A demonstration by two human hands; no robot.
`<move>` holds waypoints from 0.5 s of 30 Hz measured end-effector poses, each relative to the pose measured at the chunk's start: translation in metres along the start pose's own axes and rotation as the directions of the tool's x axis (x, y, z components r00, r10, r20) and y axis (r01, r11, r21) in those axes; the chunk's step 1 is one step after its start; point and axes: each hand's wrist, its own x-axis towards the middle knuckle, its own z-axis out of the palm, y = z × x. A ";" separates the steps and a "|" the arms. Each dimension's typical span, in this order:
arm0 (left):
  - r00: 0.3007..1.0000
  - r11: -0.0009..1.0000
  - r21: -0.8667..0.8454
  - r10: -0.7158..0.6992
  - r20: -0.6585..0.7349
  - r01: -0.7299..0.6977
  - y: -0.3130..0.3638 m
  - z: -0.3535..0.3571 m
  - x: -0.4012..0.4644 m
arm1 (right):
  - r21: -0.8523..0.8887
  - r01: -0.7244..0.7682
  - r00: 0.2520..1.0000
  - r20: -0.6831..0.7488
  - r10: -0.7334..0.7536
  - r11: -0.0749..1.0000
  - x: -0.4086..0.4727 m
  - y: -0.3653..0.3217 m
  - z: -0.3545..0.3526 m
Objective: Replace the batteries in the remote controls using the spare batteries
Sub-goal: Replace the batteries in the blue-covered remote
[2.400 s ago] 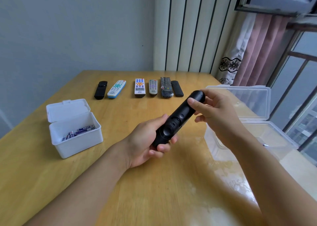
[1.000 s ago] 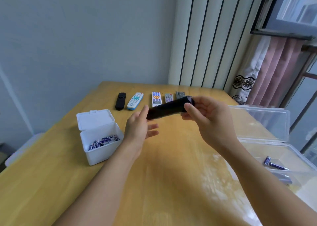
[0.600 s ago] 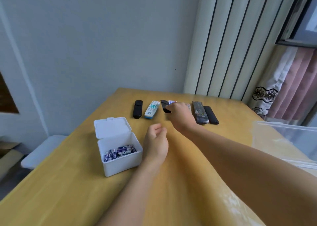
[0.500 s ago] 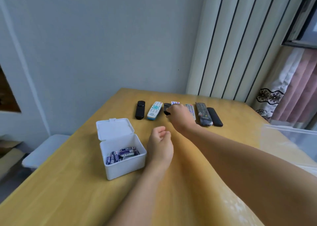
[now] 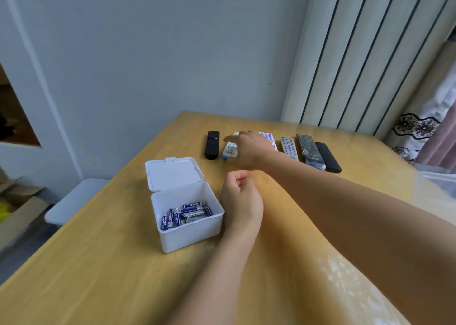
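Head view: my right hand (image 5: 249,149) reaches over the white-and-blue remote (image 5: 230,150), grip unclear through blur; my left hand (image 5: 240,201) hangs loosely curled, empty, beside the battery box (image 5: 190,235). Swapping seemingly remains ahead.

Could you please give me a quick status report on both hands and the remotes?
Right hand over the white-and-blue remote, grip hidden. Left hand loosely curled, empty, beside the open battery box. Nothing in the way.
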 end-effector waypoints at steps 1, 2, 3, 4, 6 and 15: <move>1.000 1.000 0.000 0.006 -0.003 -0.006 -0.001 -0.001 0.000 | -0.068 0.013 0.999 0.038 -0.011 0.998 0.004 -0.004 0.000; 1.000 1.000 -0.005 0.005 -0.004 -0.005 -0.001 -0.001 0.000 | -0.115 0.017 0.998 0.063 -0.010 0.993 0.008 -0.007 0.000; 1.000 1.000 -0.011 -0.002 -0.002 0.002 -0.001 -0.001 0.001 | -0.129 0.002 0.996 0.084 0.009 0.992 0.010 -0.009 0.001; 1.000 1.000 -0.018 -0.009 0.001 0.009 0.000 -0.001 0.001 | -0.114 -0.019 0.995 0.099 0.030 0.993 0.012 -0.012 0.002; 1.000 0.999 -0.033 -0.010 0.002 0.010 0.001 -0.001 0.001 | -0.067 -0.049 0.991 0.122 0.057 0.997 0.012 -0.018 0.001; 1.000 1.000 -0.007 -0.013 0.012 0.014 0.004 -0.003 -0.004 | -0.197 0.023 0.999 0.050 -0.013 0.980 0.000 -0.031 -0.004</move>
